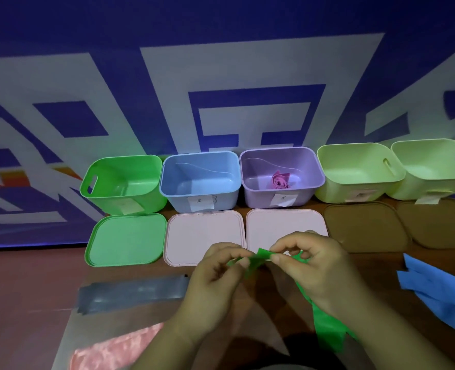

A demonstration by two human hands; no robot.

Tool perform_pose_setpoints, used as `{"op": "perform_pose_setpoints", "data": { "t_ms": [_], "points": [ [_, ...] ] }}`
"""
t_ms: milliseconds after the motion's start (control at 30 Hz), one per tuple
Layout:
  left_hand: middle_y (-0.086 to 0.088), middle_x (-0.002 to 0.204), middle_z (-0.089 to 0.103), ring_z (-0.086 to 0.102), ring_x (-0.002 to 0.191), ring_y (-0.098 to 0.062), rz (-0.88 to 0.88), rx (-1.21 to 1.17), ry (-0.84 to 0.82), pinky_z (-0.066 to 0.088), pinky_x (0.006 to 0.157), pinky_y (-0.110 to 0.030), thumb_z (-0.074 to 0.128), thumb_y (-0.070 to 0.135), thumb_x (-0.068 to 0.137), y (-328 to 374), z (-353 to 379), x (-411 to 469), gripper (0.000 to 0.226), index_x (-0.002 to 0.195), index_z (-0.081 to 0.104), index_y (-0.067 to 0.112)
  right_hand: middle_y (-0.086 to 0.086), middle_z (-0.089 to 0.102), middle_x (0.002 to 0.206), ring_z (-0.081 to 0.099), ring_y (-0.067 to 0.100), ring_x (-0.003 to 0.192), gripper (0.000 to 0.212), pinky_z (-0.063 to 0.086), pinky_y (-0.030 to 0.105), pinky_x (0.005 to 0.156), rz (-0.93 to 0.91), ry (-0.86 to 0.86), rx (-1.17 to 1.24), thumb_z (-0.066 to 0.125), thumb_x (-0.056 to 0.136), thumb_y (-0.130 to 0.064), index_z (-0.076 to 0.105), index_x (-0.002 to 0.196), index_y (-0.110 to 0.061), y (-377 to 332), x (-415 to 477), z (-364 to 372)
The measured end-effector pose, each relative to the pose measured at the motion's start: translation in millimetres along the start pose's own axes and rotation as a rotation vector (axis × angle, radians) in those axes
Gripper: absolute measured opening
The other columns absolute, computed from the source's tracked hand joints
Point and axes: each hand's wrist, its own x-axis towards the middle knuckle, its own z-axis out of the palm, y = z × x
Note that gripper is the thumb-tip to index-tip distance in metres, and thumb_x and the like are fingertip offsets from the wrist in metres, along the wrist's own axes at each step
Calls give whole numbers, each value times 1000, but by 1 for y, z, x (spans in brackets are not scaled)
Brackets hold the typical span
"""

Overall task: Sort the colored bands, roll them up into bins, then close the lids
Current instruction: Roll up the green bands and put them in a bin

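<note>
Both hands hold a green band [325,327] in front of me. My left hand [215,281] pinches its upper end and my right hand [319,265] pinches it just beside; the rest trails down under my right wrist. A row of open bins stands at the back: green bin [122,182], blue bin [199,180], purple bin [282,174] with a rolled pink band [279,180] inside, and two pale green bins [359,172] [434,166]. Lids lie in front of them: green lid [126,239], two pink lids [202,236] [282,228], two brown lids [365,225] [439,222].
A grey band [133,292] lies flat on the table to the left. A pink band [114,348] lies at the lower left. Blue bands [442,292] are piled at the right edge. A blue and white banner hangs behind the bins.
</note>
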Motion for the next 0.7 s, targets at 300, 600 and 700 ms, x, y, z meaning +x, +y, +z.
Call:
{"op": "perform_pose_setpoints", "data": {
  "t_ms": [300, 600, 700],
  "points": [
    [-3, 82, 71, 65, 78, -12, 98, -152, -120, 51, 72, -23, 72, 5, 85, 12, -21, -7, 11, 83, 71, 16, -2, 73, 82, 67, 16, 74, 32, 53, 21, 71, 36, -72, 199, 76, 79, 1, 74, 85, -30, -32, -14, 18],
    [1, 71, 64, 60, 69, -10, 31, -237, -231, 50, 67, -20, 71, -3, 83, 7, -11, -7, 17, 90, 73, 13, 0, 75, 77, 70, 12, 73, 21, 52, 19, 69, 201, 62, 234, 76, 79, -1, 76, 81, -22, -7, -38, 20],
    [-11, 78, 72, 65, 73, -13, -9, -208, -286, 53, 69, -23, 69, 0, 87, 2, 1, -7, 11, 89, 75, 8, 0, 76, 79, 71, 13, 76, 26, 55, 21, 71, 266, 124, 291, 76, 78, 2, 77, 80, -24, 8, -46, 20]
  ]
}}
